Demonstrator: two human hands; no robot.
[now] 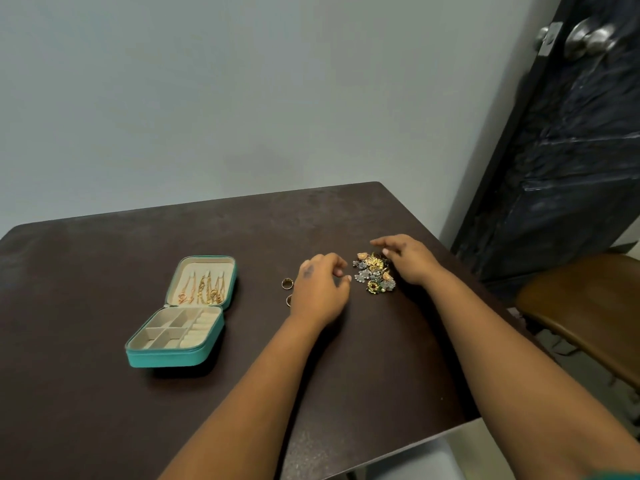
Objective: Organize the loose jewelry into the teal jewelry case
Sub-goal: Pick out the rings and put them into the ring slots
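Note:
The teal jewelry case lies open on the left of the dark table. Gold chains hang in its raised lid, and its beige compartments look empty. A heap of loose jewelry, gold and silver pieces, sits right of centre. My left hand hovers just left of the heap with fingers loosely curled, holding nothing that I can see. Two gold rings lie by its left side, one partly hidden. My right hand rests at the heap's right edge, fingers stretched over the pieces.
A grey wall runs behind the table. A dark door with a metal knob stands at the right. A brown wooden chair seat sits beside the table's right edge.

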